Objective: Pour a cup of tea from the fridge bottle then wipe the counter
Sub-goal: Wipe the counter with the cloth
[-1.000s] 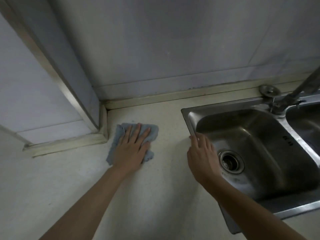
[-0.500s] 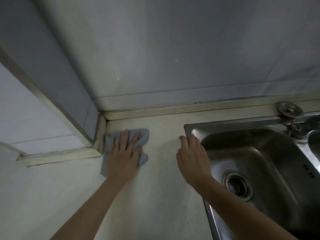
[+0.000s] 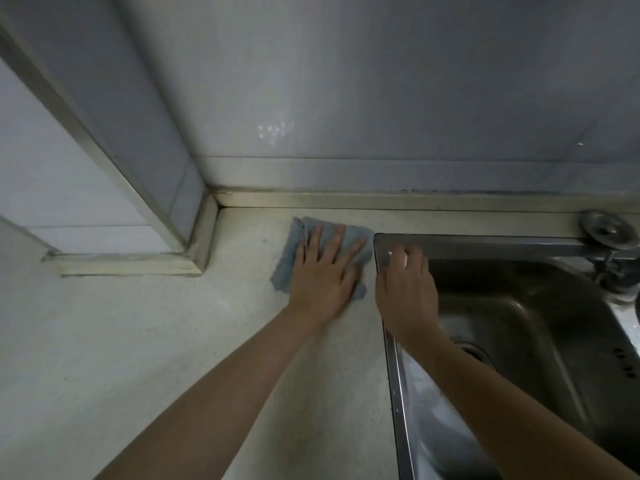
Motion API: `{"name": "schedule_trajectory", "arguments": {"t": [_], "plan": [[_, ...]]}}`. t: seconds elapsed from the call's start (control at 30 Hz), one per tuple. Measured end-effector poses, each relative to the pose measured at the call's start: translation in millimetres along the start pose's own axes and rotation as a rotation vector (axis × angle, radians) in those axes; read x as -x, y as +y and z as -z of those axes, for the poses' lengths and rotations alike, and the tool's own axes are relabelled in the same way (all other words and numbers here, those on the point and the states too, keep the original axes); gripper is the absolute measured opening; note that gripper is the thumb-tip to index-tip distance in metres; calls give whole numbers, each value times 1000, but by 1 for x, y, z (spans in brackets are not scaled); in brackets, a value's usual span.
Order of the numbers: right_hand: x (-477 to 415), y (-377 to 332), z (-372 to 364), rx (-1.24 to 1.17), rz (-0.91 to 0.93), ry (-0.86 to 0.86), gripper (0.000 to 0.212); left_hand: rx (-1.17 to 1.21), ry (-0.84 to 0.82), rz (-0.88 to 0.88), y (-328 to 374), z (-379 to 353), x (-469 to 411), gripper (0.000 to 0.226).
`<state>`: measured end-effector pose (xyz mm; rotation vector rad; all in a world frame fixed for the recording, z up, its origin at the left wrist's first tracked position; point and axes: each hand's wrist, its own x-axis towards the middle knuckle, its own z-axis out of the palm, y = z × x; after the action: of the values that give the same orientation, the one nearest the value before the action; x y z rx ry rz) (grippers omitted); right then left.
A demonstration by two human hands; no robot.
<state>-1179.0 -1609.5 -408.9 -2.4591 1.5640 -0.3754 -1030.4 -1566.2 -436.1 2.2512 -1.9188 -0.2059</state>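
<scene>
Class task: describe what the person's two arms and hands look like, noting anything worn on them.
Both forearms are bare to the frame edge; no sleeves show. The left hand and right hand wear no visible gloves, rings, watch or bracelet.

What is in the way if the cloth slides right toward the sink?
The right hand rests on the sink rim, beside the cloth under the flat left hand. The cloth's right edge lies at that rim, so hand and rim block it. Leftward, the counter shows nothing in the way.
</scene>
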Motion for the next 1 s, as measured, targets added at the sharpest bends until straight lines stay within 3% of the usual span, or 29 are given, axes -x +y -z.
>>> {"name": "schedule_trajectory", "arguments": {"t": [0.2, 0.4, 0.47, 0.63, 0.77, 1.0], "plan": [[-1, -19, 1, 12, 77, -14, 41, 28, 70, -164, -35, -1, 72, 54], [4, -22, 4, -8, 196, -14, 41, -154, 45, 189, -99, 9, 41, 80], [8, -12, 6, 20, 217, -16, 40, -157, -19, 203, -82, 8, 24, 83], [18, 5, 12, 57, 155, -68, 45, -158, 39, -123, 2, -11, 39, 60], [27, -1, 17, 43, 122, -69, 50, 87, 49, -62, 53, -17, 75, 56], [60, -19, 20, 60, 129, -34, 44, -57, 41, -122, 70, -16, 110, 62]]}}
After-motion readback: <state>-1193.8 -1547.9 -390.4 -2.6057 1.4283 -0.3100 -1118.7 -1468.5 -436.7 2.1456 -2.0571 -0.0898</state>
